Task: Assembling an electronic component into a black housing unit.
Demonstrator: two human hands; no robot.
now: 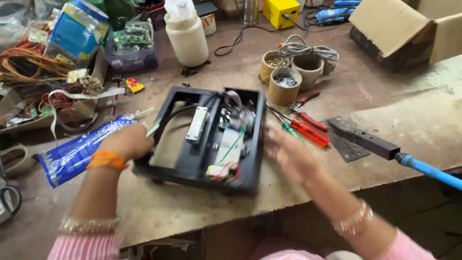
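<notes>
A black open frame housing (187,166) lies on the workbench, with a circuit board, wires and a silver bar (198,124) inside. My left hand (126,142) grips its left edge, with an orange band on the wrist. My right hand (288,153) is blurred, just off the housing's right edge, fingers apart; nothing shows in it. Red and green screwdrivers (308,131) lie just beyond my right hand.
Three cardboard cups (284,85) of screws and washers stand behind the housing. Red pliers (304,101), a black perforated bar with blue handle (380,147), a blue foil packet (77,151), a white jar (188,41), a cardboard box (399,29) and wire tangles (29,67) surround it.
</notes>
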